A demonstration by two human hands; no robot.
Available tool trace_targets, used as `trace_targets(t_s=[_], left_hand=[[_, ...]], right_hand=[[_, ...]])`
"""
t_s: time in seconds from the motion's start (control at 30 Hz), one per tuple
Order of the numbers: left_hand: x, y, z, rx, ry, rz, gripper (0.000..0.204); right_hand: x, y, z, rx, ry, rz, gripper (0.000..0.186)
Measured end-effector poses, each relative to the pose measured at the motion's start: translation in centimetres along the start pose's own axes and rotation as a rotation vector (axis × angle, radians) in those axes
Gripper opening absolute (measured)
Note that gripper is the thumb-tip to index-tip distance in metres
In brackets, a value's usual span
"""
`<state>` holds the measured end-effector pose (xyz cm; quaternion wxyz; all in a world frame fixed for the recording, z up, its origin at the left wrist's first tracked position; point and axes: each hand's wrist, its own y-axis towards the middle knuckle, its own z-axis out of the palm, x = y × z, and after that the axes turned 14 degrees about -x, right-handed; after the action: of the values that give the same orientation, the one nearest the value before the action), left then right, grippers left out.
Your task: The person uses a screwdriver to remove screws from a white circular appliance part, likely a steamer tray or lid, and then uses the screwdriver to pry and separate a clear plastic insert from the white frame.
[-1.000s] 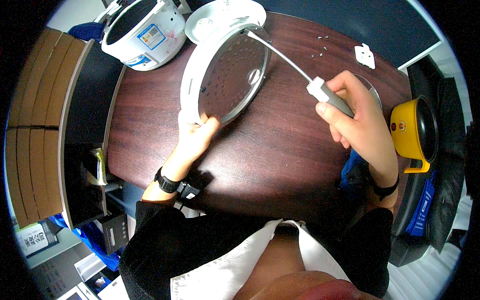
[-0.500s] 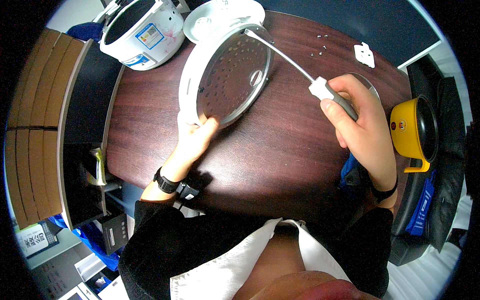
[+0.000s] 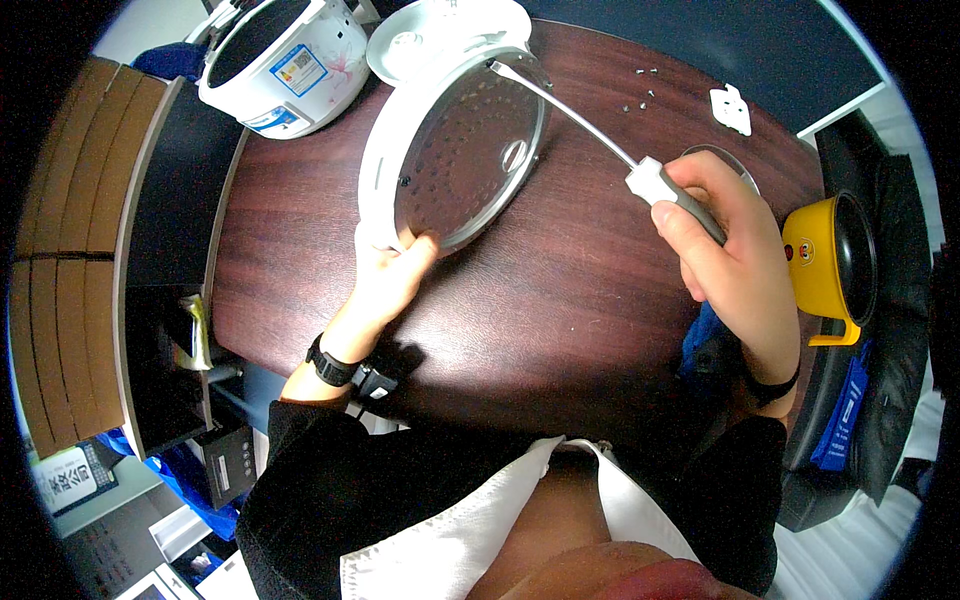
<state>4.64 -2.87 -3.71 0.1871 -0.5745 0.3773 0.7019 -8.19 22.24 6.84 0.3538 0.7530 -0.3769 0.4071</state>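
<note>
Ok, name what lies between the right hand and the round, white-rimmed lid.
The thin metal shaft of a grey-and-white screwdriver spans between the right hand and the upper part of the lid in the head view.

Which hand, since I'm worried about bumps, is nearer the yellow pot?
Right: the right hand, holding a screwdriver, is just left of the yellow pot. The left hand is farther left, gripping the round white-rimmed part.
</note>
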Motion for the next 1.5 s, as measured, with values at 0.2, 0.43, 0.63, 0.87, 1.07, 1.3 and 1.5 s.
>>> trace_targets(t_s=[0.2, 0.43, 0.63, 0.87, 1.07, 1.3, 1.5], left_hand=[[0.0, 0.1, -0.1, 0.002, 0.032, 0.028, 0.008], [0.8, 0.2, -0.8, 0.043, 0.158, 0.141, 0.033], [0.1, -0.1, -0.7, 0.049, 0.186, 0.119, 0.033], [-0.5, 0.1, -0.3, 0.037, 0.180, 0.172, 0.032], [-1.3, 0.0, -0.9, 0.004, 0.226, 0.149, 0.024], [-0.4, -0.1, -1.0, -0.011, 0.043, 0.044, 0.026], [-0.4, -0.1, -0.7, 0.025, 0.000, 0.011, 0.038]], right_hand=[[0.0, 0.2, -0.3, -0.018, -0.013, 0.003, 0.015], [0.1, 0.1, -0.8, -0.115, -0.180, -0.202, 0.017], [0.3, 0.3, 0.1, -0.101, -0.173, -0.220, 0.016], [-0.4, 1.9, -0.8, 0.097, 0.087, 0.047, 0.016], [-0.3, 3.1, -1.4, 0.352, 0.455, 0.411, 0.019], [-0.8, 1.3, -0.7, -0.114, -0.124, -0.203, 0.022], [-0.3, 1.2, -0.7, -0.130, -0.089, -0.104, 0.019]])
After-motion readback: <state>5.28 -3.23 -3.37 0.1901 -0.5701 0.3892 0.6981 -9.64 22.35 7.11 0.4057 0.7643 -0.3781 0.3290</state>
